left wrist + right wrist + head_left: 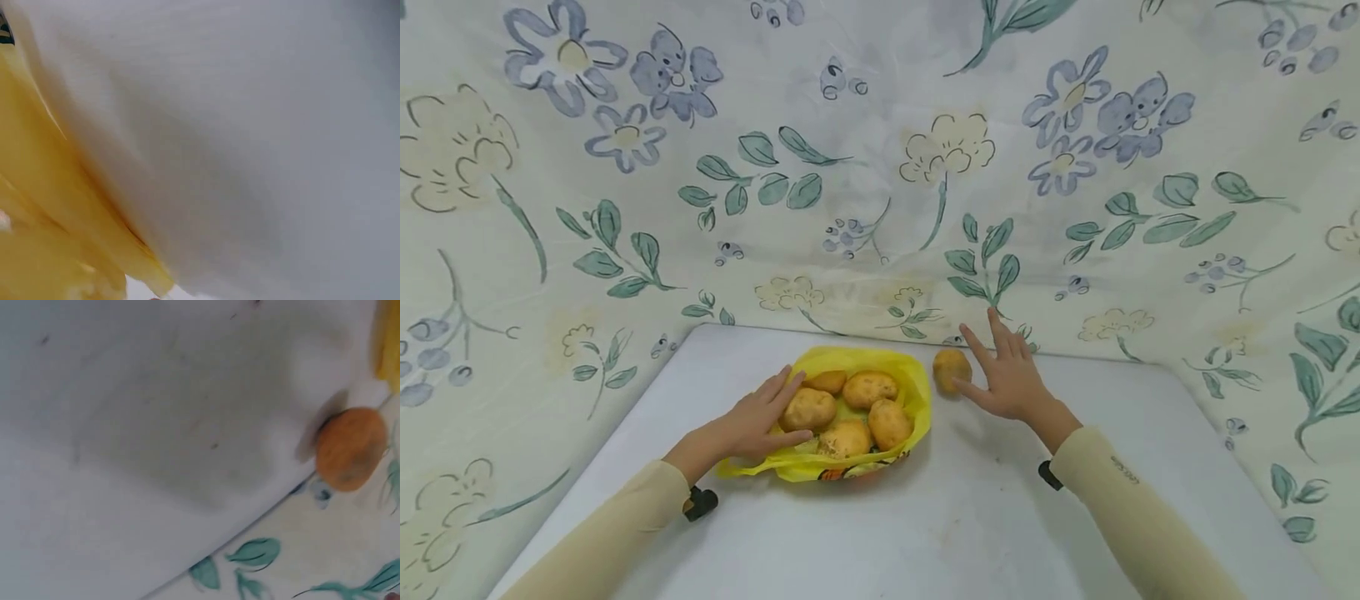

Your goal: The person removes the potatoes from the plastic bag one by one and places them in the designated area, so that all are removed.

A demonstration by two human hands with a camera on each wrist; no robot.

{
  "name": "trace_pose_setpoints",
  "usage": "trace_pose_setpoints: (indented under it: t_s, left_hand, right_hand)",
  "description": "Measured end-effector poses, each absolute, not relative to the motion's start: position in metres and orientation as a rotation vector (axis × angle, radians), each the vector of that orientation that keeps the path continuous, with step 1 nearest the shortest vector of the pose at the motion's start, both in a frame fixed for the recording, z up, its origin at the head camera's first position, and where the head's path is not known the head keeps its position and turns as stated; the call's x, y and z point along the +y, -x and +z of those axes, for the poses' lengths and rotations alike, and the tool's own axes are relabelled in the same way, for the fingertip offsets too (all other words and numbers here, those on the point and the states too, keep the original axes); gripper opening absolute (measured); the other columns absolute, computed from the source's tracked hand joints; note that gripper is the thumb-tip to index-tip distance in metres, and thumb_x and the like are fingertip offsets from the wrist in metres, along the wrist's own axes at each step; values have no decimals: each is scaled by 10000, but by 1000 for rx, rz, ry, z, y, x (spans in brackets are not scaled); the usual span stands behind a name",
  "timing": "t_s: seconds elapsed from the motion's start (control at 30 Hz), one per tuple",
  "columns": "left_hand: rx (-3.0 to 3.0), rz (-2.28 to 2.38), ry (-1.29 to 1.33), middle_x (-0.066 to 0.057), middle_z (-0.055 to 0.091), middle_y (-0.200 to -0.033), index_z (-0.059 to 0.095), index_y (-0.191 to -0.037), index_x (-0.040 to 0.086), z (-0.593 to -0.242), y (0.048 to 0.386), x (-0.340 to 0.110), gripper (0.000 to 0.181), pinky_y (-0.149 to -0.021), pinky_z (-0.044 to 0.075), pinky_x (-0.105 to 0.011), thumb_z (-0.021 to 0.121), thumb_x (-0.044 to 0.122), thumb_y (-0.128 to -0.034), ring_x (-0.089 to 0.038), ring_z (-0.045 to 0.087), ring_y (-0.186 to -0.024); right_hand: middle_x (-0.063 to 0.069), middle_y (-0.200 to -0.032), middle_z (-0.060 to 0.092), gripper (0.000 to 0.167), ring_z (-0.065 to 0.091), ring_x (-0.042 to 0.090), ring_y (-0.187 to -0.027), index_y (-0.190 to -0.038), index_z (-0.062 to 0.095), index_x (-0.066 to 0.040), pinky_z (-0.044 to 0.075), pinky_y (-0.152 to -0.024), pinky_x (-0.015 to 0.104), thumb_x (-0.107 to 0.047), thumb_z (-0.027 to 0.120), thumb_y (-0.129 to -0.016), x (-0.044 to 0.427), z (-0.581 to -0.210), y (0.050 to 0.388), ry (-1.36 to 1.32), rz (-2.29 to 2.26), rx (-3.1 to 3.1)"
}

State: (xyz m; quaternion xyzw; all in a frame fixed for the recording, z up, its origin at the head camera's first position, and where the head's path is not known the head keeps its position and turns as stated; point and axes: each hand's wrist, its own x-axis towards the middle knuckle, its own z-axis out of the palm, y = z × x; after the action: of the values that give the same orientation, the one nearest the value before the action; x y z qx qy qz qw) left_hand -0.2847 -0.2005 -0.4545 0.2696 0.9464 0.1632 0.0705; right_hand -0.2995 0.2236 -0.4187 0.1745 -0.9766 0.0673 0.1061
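Note:
A yellow plastic bag (919, 392) lies with its mouth spread wide on the table, and several potatoes (870, 389) show inside it. Over its left rim is my left hand (758, 421), fingers extended beside the leftmost potato (810, 409); whether it touches that potato I cannot tell. To the right of the bag, near the table's back edge, a single potato (950, 367) lies outside. My right hand (1013, 385) is just right of it with fingers spread, the thumb close to the potato. The left wrist view catches the yellow bag's side (56, 187); in the right wrist view the lone potato (351, 449) appears at right.
The white table (880, 542) extends to both sides and toward me. Directly behind its back edge hangs a floral-patterned curtain or sheet (880, 208), which also comes round on the left and right. A few small dark specks mark the tabletop.

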Motion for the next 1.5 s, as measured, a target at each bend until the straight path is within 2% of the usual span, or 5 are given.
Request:
trace_pose_setpoints:
  t_s: [0.13, 0.33, 0.67, 1.1, 1.5]
  left_hand:
    - [2743, 488, -717, -241, 94, -1641, 16, -1590, 62, -454, 274, -206, 1102, -1110, 206, -724, 591, 669, -872, -478, 175, -1481]
    - [2689, 480, -664, -234, 207, -1617, 42, -1581, 25, -465, 267, -205, 1166, -1101, 172, -748, 683, 634, -822, -440, 241, -1475]
    - [2668, 171, -609, -156, 70, -1668, 153, -1569, -5, -463, 273, -202, 1130, -1145, 85, -720, 632, 691, -819, -422, 134, -1511]
    - [2653, 46, -572, -180, -3, -1663, 204, -1544, -50, -450, 280, -200, 1100, -1136, 69, -733, 656, 649, -825, -446, 90, -1508]
    - [2656, 8, -571, -193, -13, -1659, 212, -1539, -58, -446, 277, -194, 1100, -1133, 98, -734, 652, 653, -826, -439, 81, -1510]
  right_hand:
    - [130, -1663, -142, 851, 107, 405, -1516, -1597, 118, -324, 111, -1195, 644, -639, 515, -913, 206, -423, 284, -628, 274, -2861]
    - [126, -1667, -114, 851, 191, 418, -1493, -1595, 172, -293, 176, -1180, 641, -632, 532, -902, 184, -437, 260, -807, 280, -2797]
    - [180, -1662, 3, 857, 238, 366, -1461, -1590, 202, -269, 227, -1147, 647, -659, 528, -901, 158, -436, 265, -988, 80, -2632]
    - [101, -1669, -124, 845, 81, 309, -1542, -1597, 151, -293, 139, -1196, 631, -670, 481, -917, 134, -429, 272, -1060, 120, -2711]
    - [70, -1668, -147, 835, 132, 283, -1532, -1597, 136, -310, 136, -1216, 580, -685, 448, -919, 125, -428, 271, -1091, 65, -2684]
